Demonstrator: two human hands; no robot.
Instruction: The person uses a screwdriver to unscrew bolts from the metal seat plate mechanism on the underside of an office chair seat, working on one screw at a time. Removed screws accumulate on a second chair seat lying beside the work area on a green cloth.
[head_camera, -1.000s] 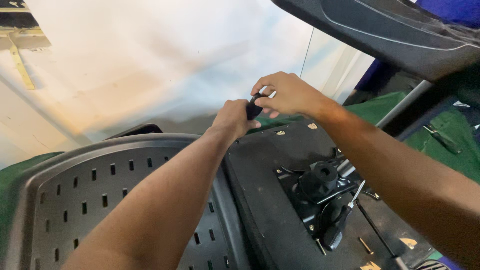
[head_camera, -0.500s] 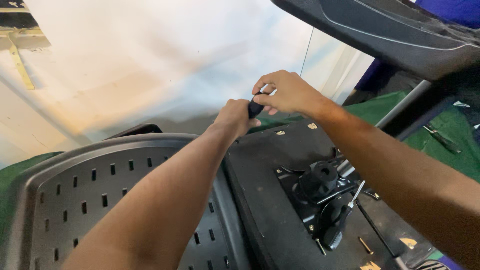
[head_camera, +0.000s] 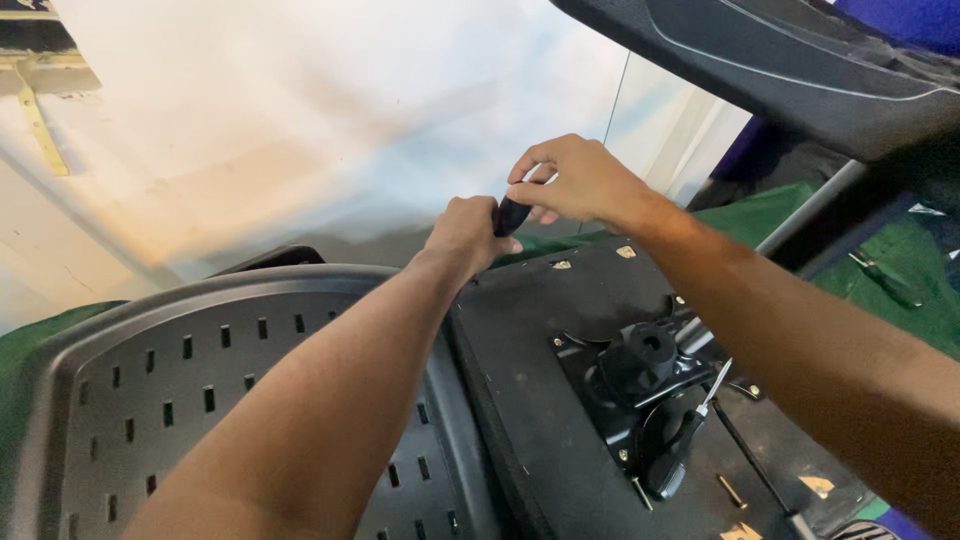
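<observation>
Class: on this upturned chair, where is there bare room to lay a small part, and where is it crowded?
Bare: seat underside between the slotted backrest and the metal mechanism. Crowded: the mechanism itself, and the far edge where left hand and right hand grip a dark handle.

Pale wall (head_camera: 300, 110) fills upper view, lit warm at left, cooler toward right. Yellowish bracket (head_camera: 35, 110) at top left corner. Thin vertical seam (head_camera: 615, 110) divides wall panels. Green cloth (head_camera: 770, 210) covers surface at right; dark moulded panel (head_camera: 800, 70) overhangs top right.
</observation>
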